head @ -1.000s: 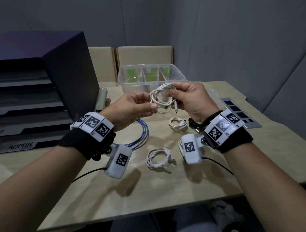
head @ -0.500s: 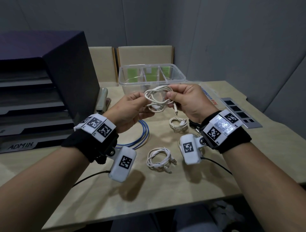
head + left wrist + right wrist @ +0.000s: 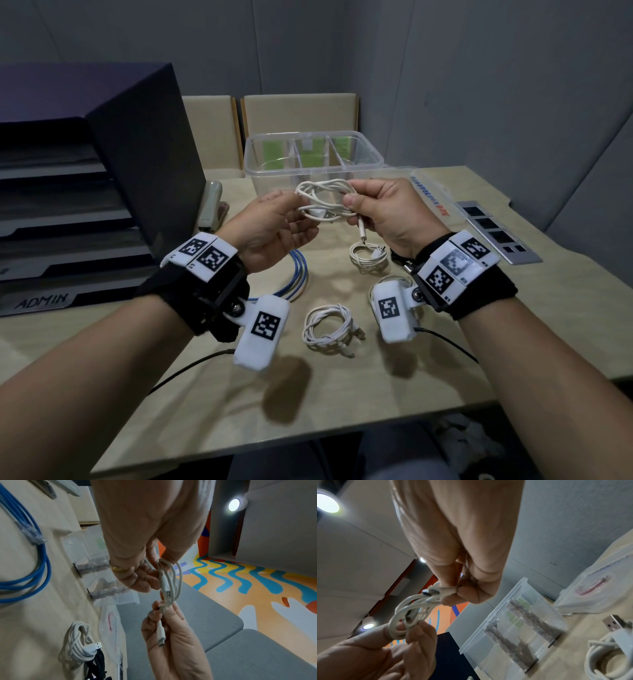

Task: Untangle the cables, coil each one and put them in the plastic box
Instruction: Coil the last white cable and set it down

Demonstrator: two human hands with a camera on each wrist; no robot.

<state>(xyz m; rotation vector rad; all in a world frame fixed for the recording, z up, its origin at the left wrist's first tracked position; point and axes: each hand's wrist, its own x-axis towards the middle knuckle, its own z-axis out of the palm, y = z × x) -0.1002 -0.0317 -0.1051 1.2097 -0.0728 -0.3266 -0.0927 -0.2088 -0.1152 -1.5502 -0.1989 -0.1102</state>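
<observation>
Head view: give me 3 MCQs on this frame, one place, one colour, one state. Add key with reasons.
1. Where is the clear plastic box?
A. On the table behind both hands
B. On the floor
C. On the person's lap

2. What colour is the cable coil lying below the left hand?
A. Red
B. Blue
C. Green

3. What is the state of the white cable held up in the air?
A. Stretched out straight
B. Looped, pinched by both hands
C. Lying inside the box

Key:
1 A: it stands at the far side of the table.
2 B: blue loops show beside the left wrist.
3 B: the left hand and the right hand each pinch one side of the loops.
</observation>
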